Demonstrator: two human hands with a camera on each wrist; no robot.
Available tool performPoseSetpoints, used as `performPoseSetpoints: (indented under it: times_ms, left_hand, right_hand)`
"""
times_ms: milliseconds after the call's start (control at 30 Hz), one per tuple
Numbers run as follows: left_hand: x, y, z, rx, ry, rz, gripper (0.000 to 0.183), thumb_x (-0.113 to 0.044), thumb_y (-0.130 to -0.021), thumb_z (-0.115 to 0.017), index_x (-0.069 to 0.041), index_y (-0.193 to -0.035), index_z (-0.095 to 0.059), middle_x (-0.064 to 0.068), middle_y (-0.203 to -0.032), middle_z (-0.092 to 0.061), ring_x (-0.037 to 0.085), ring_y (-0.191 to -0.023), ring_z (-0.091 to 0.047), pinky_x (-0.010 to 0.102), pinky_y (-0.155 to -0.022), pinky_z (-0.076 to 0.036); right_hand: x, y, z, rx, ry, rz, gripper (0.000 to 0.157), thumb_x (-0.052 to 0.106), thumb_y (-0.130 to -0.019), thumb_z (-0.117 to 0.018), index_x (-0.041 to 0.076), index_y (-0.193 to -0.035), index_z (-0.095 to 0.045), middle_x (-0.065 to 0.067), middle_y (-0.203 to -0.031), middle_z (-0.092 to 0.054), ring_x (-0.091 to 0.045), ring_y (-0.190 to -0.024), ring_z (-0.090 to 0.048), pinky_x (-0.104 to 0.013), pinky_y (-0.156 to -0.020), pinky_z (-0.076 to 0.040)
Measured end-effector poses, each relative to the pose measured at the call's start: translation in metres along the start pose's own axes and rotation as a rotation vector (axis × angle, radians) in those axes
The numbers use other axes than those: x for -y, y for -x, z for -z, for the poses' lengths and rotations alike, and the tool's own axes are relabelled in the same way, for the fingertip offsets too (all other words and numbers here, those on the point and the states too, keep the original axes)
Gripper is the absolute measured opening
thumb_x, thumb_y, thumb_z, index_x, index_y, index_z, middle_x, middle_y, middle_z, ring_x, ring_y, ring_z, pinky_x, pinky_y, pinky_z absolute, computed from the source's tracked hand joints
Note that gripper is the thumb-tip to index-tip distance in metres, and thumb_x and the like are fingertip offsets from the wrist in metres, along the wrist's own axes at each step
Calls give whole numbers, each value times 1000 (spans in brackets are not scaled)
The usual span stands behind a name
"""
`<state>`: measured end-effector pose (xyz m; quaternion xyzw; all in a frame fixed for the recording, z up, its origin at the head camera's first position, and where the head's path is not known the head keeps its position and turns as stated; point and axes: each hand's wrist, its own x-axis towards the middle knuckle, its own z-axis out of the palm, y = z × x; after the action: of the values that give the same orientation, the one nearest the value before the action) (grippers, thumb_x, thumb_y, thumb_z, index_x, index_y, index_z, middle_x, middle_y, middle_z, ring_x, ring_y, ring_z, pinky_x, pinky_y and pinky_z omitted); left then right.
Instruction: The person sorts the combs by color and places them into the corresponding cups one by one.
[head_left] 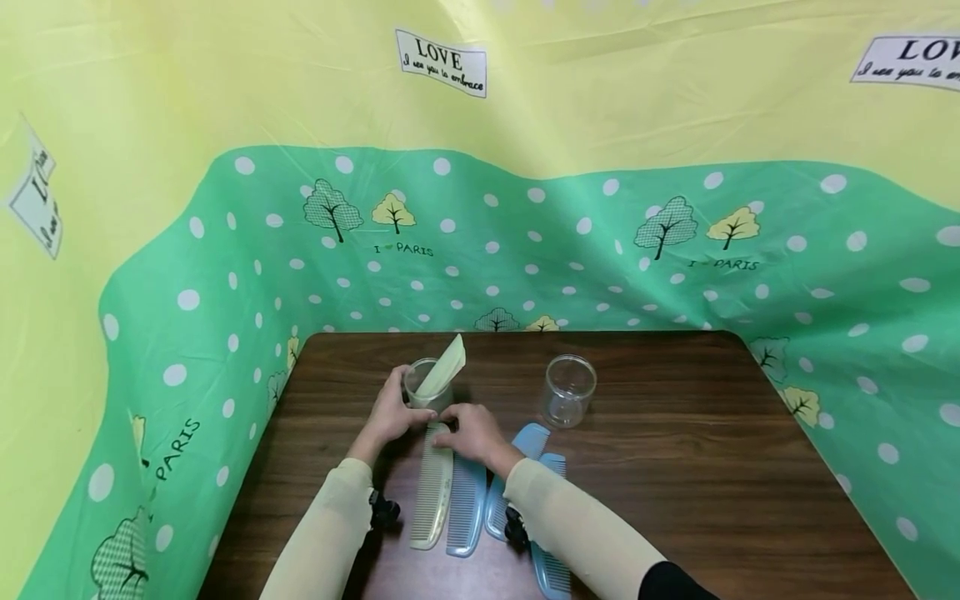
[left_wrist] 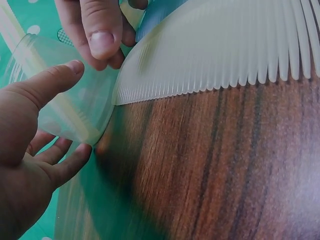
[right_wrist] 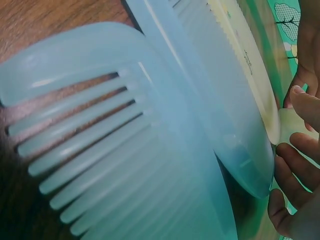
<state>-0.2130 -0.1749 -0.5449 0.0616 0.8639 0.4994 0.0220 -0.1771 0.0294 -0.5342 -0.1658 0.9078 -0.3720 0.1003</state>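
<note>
Around a clear glass cup (head_left: 429,398), my left hand (head_left: 392,410) curls its thumb and fingers. A cream comb (head_left: 450,363) leans inside that cup, its upper end sticking out past the rim. My right hand (head_left: 474,433) is at the cup's near side, by the far end of a second cream comb (head_left: 431,496) lying on the table. In the right wrist view, its fingers (right_wrist: 292,177) look loosely bent and spread beside that comb's end. A blue comb (head_left: 467,506) lies just right of the cream one, partly under my right hand.
Two more blue combs, one (head_left: 531,440) partly covered by my right arm and another (head_left: 553,575) near the front edge, lie on the brown wooden table (head_left: 697,467). A second glass cup (head_left: 570,392) stands at the back right. Patterned cloth (head_left: 510,242) hangs around the table.
</note>
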Motion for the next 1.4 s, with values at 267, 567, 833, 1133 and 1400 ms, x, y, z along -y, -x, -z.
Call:
performPoseSetpoints:
  times_ms: [267,567,833,1133,1400]
  left_hand:
    - [0,-1,-1,-10,-9,-10,93,-10,-73,-94,-5,-148,-38,19,-143,-51,34,-129,-53,47,-95,-56]
    - [0,-1,0,-2,-12,6,95,-12,-74,-94,-9,-150,-37,16,-144,-49,32,-131,-52,49,-98,-55]
    - [0,1,0,1,5,13,96,-12,-74,-94,-9,-150,-36,16,-145,-49,32,-131,-52,48,-97,-56]
    - [0,0,0,5,11,15,94,-12,-74,-94,-9,-149,-38,16,-143,-50,33,-130,-52,49,-97,-56]
    - [1,-1,0,-1,7,19,96,-13,-73,-95,-8,-150,-38,17,-144,-50,33,-130,-52,47,-97,-57]
  right_hand:
    - [3,-3,-4,9,135,9,49,40,-85,-85,15,-126,-74,-2,-121,-74,-25,-110,-67,-48,-95,-54]
    - [3,-2,-9,8,252,48,55,37,-78,-91,18,-127,-73,-1,-129,-70,-25,-112,-60,-49,-95,-49]
    - [3,1,-10,12,248,51,55,36,-77,-91,19,-127,-73,0,-129,-71,-22,-110,-58,-47,-97,-47]
    - [3,-2,-9,35,201,44,49,27,-75,-93,16,-119,-75,-3,-119,-71,-23,-103,-56,-46,-94,-48]
    - [6,-2,-3,62,142,35,47,23,-74,-94,14,-115,-74,-3,-113,-71,-24,-103,-57,-42,-93,-48]
